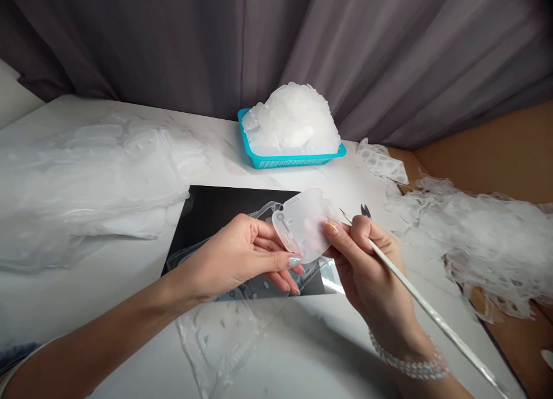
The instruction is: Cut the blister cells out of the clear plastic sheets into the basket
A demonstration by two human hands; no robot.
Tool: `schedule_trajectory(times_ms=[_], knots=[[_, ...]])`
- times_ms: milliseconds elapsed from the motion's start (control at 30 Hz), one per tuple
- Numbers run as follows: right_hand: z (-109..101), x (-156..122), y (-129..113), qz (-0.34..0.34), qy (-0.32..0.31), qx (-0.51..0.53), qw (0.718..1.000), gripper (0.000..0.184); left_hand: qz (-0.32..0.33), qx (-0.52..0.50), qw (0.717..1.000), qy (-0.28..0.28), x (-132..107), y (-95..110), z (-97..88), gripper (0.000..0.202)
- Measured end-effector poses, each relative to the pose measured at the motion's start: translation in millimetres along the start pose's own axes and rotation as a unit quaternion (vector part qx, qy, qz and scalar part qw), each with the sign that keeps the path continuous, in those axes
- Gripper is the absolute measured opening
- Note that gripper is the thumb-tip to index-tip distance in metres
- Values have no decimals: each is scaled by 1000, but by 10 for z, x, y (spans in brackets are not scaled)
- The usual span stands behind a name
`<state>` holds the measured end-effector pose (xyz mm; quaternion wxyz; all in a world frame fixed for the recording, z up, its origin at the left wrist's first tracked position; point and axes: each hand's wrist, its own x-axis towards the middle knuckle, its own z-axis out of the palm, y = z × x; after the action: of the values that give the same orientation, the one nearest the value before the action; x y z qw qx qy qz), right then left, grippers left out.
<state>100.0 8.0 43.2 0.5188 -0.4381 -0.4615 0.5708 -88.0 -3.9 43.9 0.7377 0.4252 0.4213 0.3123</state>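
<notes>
A translucent white plastic piece [302, 223] with small round holes is held up between both hands above a black mat [207, 215]. My left hand [242, 255] pinches its left edge with thumb and fingers. My right hand [367, 261] touches its right edge with the thumb and also grips a long thin silver tool [432, 312], which runs back toward the lower right. The tool's fine tip [345, 216] points up beside the piece.
A turquoise basket [259, 154] heaped with white plastic pieces stands at the back. Clear plastic sheets [86, 180] pile on the left; cut-out plastic scrap [484, 238] lies on the right over a brown surface. Small dark pincers [365, 210] lie behind my right hand.
</notes>
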Motion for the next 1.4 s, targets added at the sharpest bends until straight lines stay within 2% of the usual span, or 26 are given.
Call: schedule_trajectory(times_ms=[333, 433, 567, 800, 900, 967, 1033, 1067, 1133, 1200, 1267, 1400], knots=[[-21, 1, 23, 3, 18, -1, 1000, 58, 3, 9, 1000, 4, 25, 6, -8, 12], [-34, 8, 52, -2, 12, 4, 1000, 58, 38, 20, 999, 26, 53, 6, -45, 17], [-59, 20, 87, 4, 1, 1, 1000, 56, 58, 30, 996, 67, 71, -2, -75, 9], [-49, 56, 120, 17, 22, 6, 1000, 56, 52, 16, 996, 74, 99, -22, -121, 24], [-195, 370, 123, -22, 60, -24, 998, 55, 40, 15, 993, 112, 132, -31, -205, 33], [-371, 759, 56, -105, 118, -79, 984, 53, 47, 32, 990, 132, 159, -28, -280, 37], [-555, 1222, -68, -224, 207, -169, 937, 51, 65, 65, 985, 145, 175, -19, -356, 37], [-629, 1454, -133, -253, 233, -185, 921, 50, 73, 84, 982, 151, 178, -15, -389, 37], [-708, 1877, -217, -275, 246, -213, 905, 43, 85, 113, 977, 157, 175, -11, -443, 36], [-685, 2216, -195, -269, 225, -238, 906, 30, 92, 130, 975, 156, 173, -17, -480, 35], [-596, 2462, -77, -246, 171, -262, 918, 22, 98, 136, 974, 153, 178, -30, -504, 35], [-497, 2746, 186, -197, 53, -266, 942, 35, 105, 145, 973, 144, 199, -51, -537, 35]])
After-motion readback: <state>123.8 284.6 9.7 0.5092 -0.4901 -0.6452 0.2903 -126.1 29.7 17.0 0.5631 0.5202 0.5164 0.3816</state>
